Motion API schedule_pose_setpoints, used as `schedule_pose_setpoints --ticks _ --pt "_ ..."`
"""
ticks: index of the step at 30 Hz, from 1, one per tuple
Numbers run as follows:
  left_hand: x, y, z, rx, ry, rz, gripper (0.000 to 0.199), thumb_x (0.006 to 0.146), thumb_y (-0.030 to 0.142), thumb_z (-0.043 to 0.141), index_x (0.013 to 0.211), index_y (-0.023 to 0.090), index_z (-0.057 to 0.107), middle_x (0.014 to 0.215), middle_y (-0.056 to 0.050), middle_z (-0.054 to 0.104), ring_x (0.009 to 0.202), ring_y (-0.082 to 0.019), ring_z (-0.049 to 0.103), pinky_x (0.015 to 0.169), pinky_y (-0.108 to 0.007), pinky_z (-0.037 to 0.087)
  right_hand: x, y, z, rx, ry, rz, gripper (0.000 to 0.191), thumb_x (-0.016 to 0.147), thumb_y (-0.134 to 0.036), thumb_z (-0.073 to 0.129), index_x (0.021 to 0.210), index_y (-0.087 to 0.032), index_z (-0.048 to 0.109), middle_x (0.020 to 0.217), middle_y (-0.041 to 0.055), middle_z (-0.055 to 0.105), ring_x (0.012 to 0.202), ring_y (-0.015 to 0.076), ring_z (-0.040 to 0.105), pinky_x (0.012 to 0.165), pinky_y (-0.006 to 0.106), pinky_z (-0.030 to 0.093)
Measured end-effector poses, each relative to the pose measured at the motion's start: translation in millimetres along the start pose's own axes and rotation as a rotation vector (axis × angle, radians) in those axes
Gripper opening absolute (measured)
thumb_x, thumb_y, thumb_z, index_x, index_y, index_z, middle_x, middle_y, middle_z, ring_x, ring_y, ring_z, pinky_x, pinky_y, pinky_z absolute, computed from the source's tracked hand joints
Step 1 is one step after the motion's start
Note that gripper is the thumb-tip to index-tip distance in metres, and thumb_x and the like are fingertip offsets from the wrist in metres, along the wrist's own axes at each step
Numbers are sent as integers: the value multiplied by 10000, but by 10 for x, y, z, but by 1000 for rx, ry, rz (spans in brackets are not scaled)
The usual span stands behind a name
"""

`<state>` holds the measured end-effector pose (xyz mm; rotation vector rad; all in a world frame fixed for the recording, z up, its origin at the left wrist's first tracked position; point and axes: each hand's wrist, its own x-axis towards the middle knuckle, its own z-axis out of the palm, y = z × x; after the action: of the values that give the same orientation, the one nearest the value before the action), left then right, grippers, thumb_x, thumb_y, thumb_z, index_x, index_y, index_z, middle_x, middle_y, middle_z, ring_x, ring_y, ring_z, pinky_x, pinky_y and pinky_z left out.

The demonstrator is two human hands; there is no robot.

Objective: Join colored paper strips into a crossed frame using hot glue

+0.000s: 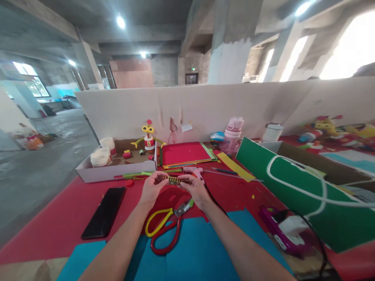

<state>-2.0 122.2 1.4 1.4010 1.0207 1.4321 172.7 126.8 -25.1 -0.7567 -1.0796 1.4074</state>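
Observation:
Between my two hands a small folded paper strip, yellow and dark green, is stretched sideways above the red tabletop. My left hand pinches its left end. The right end sits between the fingers of my right hand. Just below the hands lie scissors with one yellow and one red handle, partly on blue paper. A pink glue gun rests right behind my right hand.
A black phone lies at the left. Behind it, a white box holds paper cups and a paper figure. Red sheets are stacked at the centre back. A green board and purple power strip stand right.

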Motion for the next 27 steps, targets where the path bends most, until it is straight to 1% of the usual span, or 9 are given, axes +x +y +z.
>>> schedule_pose_setpoints --ticks 3,5,8,12,15,18,23,27 --pt "-16 13 8 29 -3 17 197 701 279 695 861 174 648 710 7 602 646 -108 525 636 -222 408 -32 -54 19 94 -32 52 361 631 -303 771 963 -212 664 949 26 688 843 165 660 850 352 513" --pt "-25 17 15 42 -30 35 196 706 284 691 865 176 652 732 -2 614 658 -117 532 636 -228 408 -44 -73 25 142 -44 101 354 664 -337 755 979 -207 659 892 22 684 787 149 661 835 349 518" --pt "-34 19 24 63 -81 59 192 716 273 683 878 175 654 778 -20 636 691 -130 550 659 -237 418 -43 -62 21 151 -50 135 336 670 -366 753 939 -181 672 814 20 679 704 127 647 803 332 526" --pt "-35 23 21 48 -108 52 187 724 269 676 884 173 658 825 -34 654 738 -142 570 705 -249 431 -37 -45 20 122 -62 102 327 624 -341 787 887 -177 681 825 13 683 695 119 643 806 310 521" --pt "-27 18 6 -3 -80 31 196 734 274 667 900 171 662 856 -39 661 761 -144 577 736 -257 437 -39 -54 27 115 -51 84 321 609 -324 795 877 -188 681 875 7 686 747 128 652 841 311 509" --pt "-16 5 -11 -39 -51 22 213 722 264 677 915 174 665 897 -41 662 783 -142 576 757 -258 440 -34 -45 24 100 -48 61 309 604 -300 797 870 -191 682 907 13 690 817 143 653 879 321 490" --pt "-6 -5 -23 -60 -40 57 178 698 235 686 865 174 671 990 -56 658 891 -172 580 819 -275 436 -13 -11 4 74 -25 46 305 587 -279 797 852 -185 680 888 18 696 831 158 652 914 347 462" --pt "-19 24 -18 -73 -51 46 193 706 235 681 889 177 668 979 -55 662 871 -164 582 815 -275 439 -5 -7 -2 66 -14 42 310 577 -265 793 853 -186 677 900 23 695 871 171 644 936 370 449"
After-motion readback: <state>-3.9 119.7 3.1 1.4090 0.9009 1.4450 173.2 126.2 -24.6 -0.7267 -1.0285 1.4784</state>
